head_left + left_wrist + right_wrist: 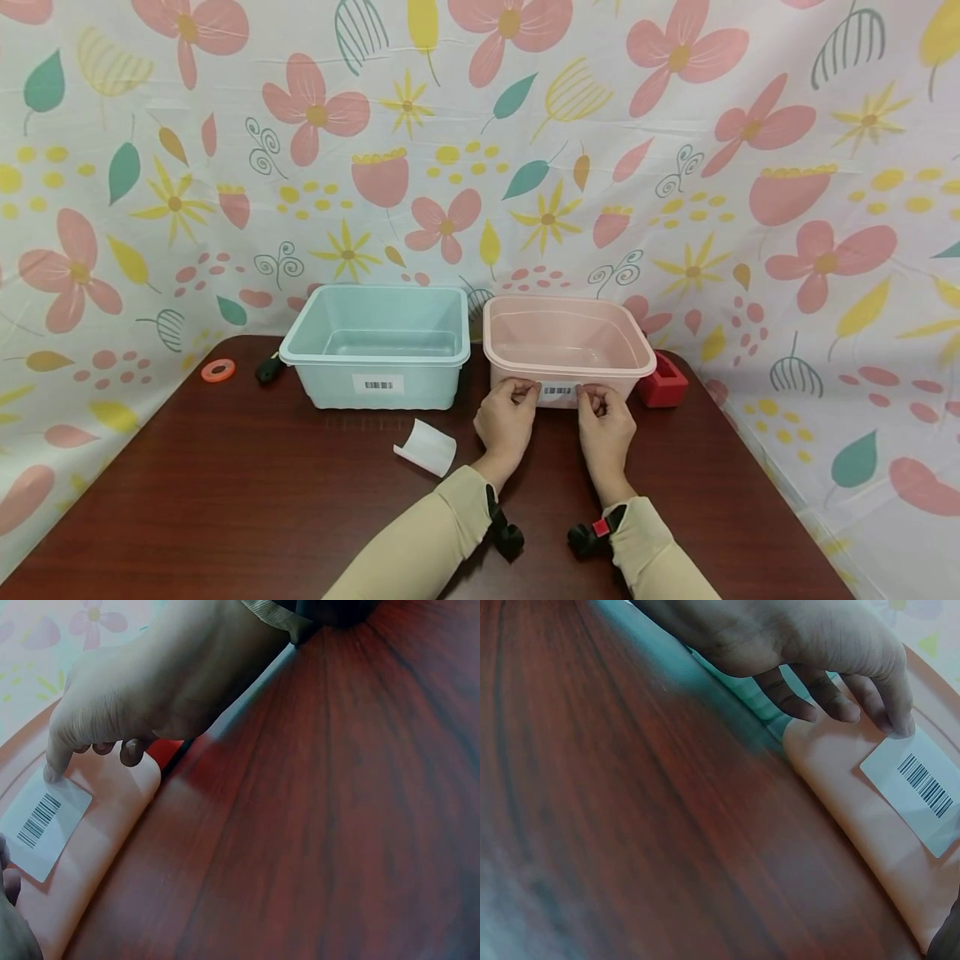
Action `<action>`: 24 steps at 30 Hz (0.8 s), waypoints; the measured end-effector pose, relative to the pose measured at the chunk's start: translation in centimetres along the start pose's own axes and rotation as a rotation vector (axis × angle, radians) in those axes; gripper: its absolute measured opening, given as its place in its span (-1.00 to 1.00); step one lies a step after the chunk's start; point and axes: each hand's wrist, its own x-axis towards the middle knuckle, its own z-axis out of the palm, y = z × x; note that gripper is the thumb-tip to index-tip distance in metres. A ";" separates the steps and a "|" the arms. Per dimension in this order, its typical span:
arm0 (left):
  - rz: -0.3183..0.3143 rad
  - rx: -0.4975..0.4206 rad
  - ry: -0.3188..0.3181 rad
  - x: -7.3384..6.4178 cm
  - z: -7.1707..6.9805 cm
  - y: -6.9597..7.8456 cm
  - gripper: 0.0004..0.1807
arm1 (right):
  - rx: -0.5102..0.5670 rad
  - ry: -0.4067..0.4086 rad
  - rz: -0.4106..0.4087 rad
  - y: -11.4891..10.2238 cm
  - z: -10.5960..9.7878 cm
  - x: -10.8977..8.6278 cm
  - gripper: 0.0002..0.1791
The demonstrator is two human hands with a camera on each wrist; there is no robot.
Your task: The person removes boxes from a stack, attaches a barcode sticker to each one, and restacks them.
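Observation:
A white barcode label (pixel 557 390) lies at the front wall of the pink bin (pixel 570 372). My left hand (pixel 506 423) pinches its left edge between thumb and finger. At the opposite edge, my right hand (pixel 606 429) pinches the label the same way. In the left wrist view, the right hand (pixel 127 697) has a fingertip at one corner of the label (pixel 41 825). From the right wrist, the left hand (pixel 817 645) shows its tips on the label's upper corner, other fingers loosely bent. Whether the label is fully stuck down, I cannot tell.
Left of the pink bin stands a light blue bin (pixel 378 350) with a barcode label (pixel 378 384) on its front. A curled white paper piece (pixel 427 448) lies before it. Farther left are an orange ring (pixel 218 371) and a black-handled tool (pixel 270 369). A red holder (pixel 663 385) stands right.

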 end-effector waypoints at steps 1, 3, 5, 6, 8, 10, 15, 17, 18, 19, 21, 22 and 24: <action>0.001 -0.001 0.003 0.0 0.0 0.0 -0.90 | 0.000 0.001 0.001 0.0 0.0 0.0 -0.89; 0.001 -0.004 0.005 0.0 0.0 0.0 -0.90 | 0.003 0.003 0.000 -0.1 0.0 0.1 -0.89; -0.002 -0.004 0.003 0.1 0.0 0.0 -0.90 | 0.004 0.006 -0.001 -0.1 0.0 0.1 -0.88; -0.002 -0.002 0.003 0.1 0.0 0.0 -0.90 | 0.004 0.009 -0.002 -0.1 0.0 0.1 -0.88; -0.003 -0.001 0.002 0.1 0.0 0.0 -0.89 | 0.004 0.011 -0.001 -0.1 0.0 0.1 -0.87; -0.004 0.002 0.002 0.1 0.0 0.0 -0.88 | 0.003 0.010 0.007 -0.1 0.1 0.1 -0.86; -0.004 0.014 -0.004 0.0 -0.1 -0.1 -0.83 | -0.003 0.002 0.035 0.0 0.0 0.1 -0.87; -0.002 0.022 -0.004 0.0 -0.1 -0.1 -0.82 | -0.007 0.004 0.038 0.0 0.0 0.1 -0.88; -0.002 0.026 -0.003 0.0 -0.1 0.0 -0.81 | -0.008 0.007 0.035 0.1 0.0 0.1 -0.89; -0.001 0.029 -0.001 -0.1 -0.1 0.0 -0.81 | -0.008 0.010 0.034 0.1 0.0 0.1 -0.89; 0.003 0.031 0.003 -0.1 -0.1 0.0 -0.80 | -0.005 0.015 0.033 0.1 0.0 0.1 -0.90; 0.004 0.032 0.005 -0.1 -0.1 0.0 -0.80 | -0.004 0.018 0.030 0.1 0.0 0.1 -0.90; 0.006 0.031 0.008 -0.1 -0.1 0.0 -0.79 | 0.000 0.021 0.028 0.1 0.0 0.1 -0.91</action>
